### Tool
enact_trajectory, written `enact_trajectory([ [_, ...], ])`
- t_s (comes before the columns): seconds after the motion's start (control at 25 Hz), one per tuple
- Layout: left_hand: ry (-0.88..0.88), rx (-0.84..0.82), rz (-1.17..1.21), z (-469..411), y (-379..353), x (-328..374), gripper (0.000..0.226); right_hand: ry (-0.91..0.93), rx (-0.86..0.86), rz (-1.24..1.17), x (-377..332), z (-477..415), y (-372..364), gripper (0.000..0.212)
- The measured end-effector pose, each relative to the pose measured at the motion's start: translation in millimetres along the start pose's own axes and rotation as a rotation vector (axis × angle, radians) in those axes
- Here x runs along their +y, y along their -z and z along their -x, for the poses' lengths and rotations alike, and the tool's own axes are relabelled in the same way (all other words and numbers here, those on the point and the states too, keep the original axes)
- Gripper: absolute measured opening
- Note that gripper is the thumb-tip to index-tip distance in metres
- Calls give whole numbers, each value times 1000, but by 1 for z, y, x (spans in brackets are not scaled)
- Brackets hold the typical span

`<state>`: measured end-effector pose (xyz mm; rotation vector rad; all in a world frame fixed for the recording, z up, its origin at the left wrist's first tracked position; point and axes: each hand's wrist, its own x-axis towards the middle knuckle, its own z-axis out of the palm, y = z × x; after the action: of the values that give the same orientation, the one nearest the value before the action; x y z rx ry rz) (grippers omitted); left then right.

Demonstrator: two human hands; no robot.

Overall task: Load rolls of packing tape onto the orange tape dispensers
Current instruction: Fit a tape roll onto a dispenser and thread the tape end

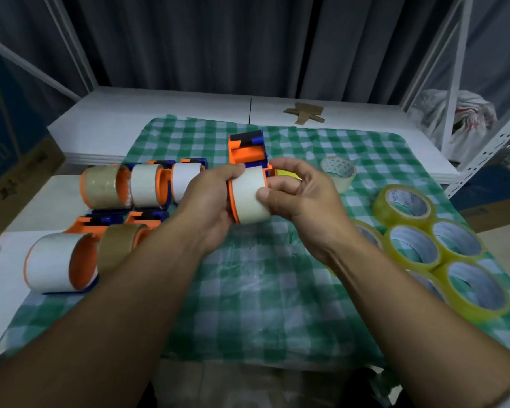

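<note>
White tape roll (pixel 251 195) seated on orange tape dispenser (pixel 248 156), roll axis running left-right, dispenser's blue-and-black head end pointing away from the person, both held above the checked cloth (pixel 248 290) on the counter (pixel 159 113), left hand (pixel 206 198) and right hand (pixel 298 195) clamped on the roll's opposite sides.
</note>
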<state>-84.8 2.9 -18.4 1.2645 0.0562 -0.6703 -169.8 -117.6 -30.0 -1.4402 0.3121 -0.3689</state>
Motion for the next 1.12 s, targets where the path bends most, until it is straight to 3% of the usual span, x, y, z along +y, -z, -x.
enact_trajectory([
  [0.12, -16, -6, 96, -9, 4, -7, 31, 37, -30, 66, 2, -2, 5, 44],
  [0.24, -78, -80, 112, -11, 11, -12, 32, 14, 107, 64, 2, -9, 7, 21],
  [0.32, -128, -133, 61, -10, 12, -14, 29, -106, 157, 31, 6, -15, 7, 30],
  [0.4, -174, -157, -5, -6, 12, -15, 27, -237, 126, -17, 8, -18, 8, 40],
  [0.64, -187, -278, -51, -2, 14, -18, 53, -366, 18, -163, 8, -19, 6, 26],
  [0.8, -177, -324, -18, -4, 14, -17, 51, -440, -35, -343, 11, -18, 4, 27],
  [1.12, -78, -328, 51, -6, 9, -16, 32, -372, -41, -354, 15, -20, 4, 20],
])
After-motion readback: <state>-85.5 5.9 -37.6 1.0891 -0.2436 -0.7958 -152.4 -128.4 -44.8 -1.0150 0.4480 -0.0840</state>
